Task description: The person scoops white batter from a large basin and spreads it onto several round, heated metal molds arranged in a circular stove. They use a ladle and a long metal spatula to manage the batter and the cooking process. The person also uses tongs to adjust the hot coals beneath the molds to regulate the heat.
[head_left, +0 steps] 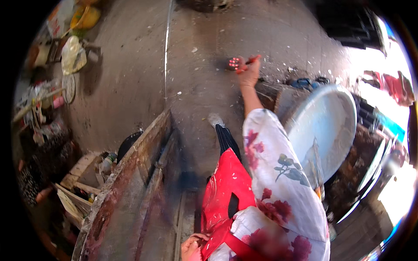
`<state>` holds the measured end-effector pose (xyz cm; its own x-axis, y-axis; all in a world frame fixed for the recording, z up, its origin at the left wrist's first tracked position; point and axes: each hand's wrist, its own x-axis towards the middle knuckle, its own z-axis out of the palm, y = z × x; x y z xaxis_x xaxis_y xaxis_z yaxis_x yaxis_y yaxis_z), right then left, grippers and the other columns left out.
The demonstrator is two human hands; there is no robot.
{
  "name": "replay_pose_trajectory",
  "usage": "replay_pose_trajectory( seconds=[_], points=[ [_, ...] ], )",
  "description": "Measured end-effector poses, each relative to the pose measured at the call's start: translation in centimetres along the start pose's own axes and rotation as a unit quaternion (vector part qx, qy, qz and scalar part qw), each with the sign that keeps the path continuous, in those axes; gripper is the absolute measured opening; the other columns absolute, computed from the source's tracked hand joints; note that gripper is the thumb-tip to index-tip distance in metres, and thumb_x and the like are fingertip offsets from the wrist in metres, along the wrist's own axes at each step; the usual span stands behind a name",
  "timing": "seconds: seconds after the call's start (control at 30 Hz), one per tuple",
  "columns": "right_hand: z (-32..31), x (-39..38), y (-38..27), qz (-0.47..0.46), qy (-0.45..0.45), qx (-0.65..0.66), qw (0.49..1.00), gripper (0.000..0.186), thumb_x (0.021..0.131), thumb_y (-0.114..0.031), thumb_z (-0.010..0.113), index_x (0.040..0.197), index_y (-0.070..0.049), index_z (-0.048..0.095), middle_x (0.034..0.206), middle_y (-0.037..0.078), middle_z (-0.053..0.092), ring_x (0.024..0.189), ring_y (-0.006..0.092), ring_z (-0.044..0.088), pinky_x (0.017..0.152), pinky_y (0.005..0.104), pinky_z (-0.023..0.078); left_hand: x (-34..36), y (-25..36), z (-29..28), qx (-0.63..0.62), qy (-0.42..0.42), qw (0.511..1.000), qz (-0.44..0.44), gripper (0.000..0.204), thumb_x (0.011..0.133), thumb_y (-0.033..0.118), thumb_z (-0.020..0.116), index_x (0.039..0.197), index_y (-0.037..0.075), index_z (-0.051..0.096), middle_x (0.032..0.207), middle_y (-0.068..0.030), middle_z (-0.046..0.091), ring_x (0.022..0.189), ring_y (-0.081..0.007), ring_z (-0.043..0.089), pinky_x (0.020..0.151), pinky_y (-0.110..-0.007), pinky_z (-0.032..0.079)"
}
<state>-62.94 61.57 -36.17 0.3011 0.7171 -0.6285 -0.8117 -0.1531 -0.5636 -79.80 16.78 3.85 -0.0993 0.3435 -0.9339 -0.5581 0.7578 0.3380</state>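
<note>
My right hand (249, 77) is stretched far forward over the grey floor. Its fingers are closed around a small item with orange-red parts (253, 59); a cluster of bright red dots (234, 64) shows at its left end. Blur hides what kind of thing it is. Low in the view my left hand (190, 246) rests close to my body with curled fingers, against the edge of my red apron (224, 191). Whether anything is between those fingers cannot be seen.
A large pale-blue basin (324, 126) stands tilted right of my arm. At left runs a worn wooden board edge (126, 174), with a wooden crate (80, 198) beyond it. A yellow bag (73, 56) and a yellow basket (86, 17) sit far left. White scraps litter the floor (130, 78).
</note>
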Motion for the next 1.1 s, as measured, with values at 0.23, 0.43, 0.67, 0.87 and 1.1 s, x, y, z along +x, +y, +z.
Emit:
replay_pose_trajectory(
  seconds=[0.23,0.43,0.67,0.87,1.1],
  points=[
    [1.0,-18.1,2.4,-0.452,-0.118,-0.515,0.719,0.044,0.067,-0.022,0.079,0.091,-0.004,0.048,0.077,0.012,0.052,0.072,0.0328,0.051,0.062,0.0418,0.039,-5.0,-4.0,-3.5,0.089,-0.070,0.982,0.155,0.039,0.089,0.037,0.058,0.077,0.000,0.052,0.092,-0.0193,0.060,0.096,-0.0319,0.058,0.087,-0.044,0.044],
    [-5.1,-40.8,-9.4,-0.405,-0.273,-0.439,0.754,0.028,0.074,-0.017,0.071,0.089,-0.006,0.050,0.096,0.014,0.061,0.083,0.0330,0.058,0.074,0.0383,0.046,-9.9,-8.4,-7.1,0.205,-0.245,0.905,0.280,0.041,0.090,0.037,0.056,0.072,0.001,0.050,0.093,-0.0206,0.060,0.095,-0.0321,0.058,0.086,-0.044,0.044],
    [-19.2,-60.6,-24.9,-0.373,-0.258,-0.344,0.822,0.035,0.084,-0.037,0.063,0.081,-0.005,0.050,0.072,0.011,0.052,0.066,0.0273,0.052,0.060,0.0356,0.042,-13.8,-15.4,-5.2,0.320,-0.440,0.801,0.251,0.037,0.091,0.033,0.055,0.075,-0.001,0.053,0.091,-0.0215,0.061,0.092,-0.0309,0.059,0.085,-0.041,0.045],
    [-35.2,-69.9,-39.9,-0.442,-0.109,-0.236,0.859,0.022,0.088,-0.022,0.058,0.079,-0.005,0.046,0.075,0.003,0.048,0.066,0.0109,0.047,0.061,0.0261,0.042,-17.3,-21.2,3.6,0.442,-0.599,0.639,0.195,0.037,0.090,0.032,0.055,0.082,-0.004,0.056,0.089,-0.0194,0.061,0.092,-0.0306,0.058,0.088,-0.042,0.044],
    [-56.5,-82.1,-60.2,-0.644,0.161,-0.130,0.736,0.024,0.091,-0.024,0.050,0.075,-0.007,0.048,0.065,0.001,0.049,0.058,0.0072,0.047,0.051,0.0214,0.037,-23.4,-31.8,19.4,0.564,-0.596,0.566,0.083,0.025,0.083,0.024,0.062,0.082,-0.001,0.059,0.092,-0.0162,0.063,0.093,-0.0246,0.059,0.087,-0.036,0.043]
  ],
)
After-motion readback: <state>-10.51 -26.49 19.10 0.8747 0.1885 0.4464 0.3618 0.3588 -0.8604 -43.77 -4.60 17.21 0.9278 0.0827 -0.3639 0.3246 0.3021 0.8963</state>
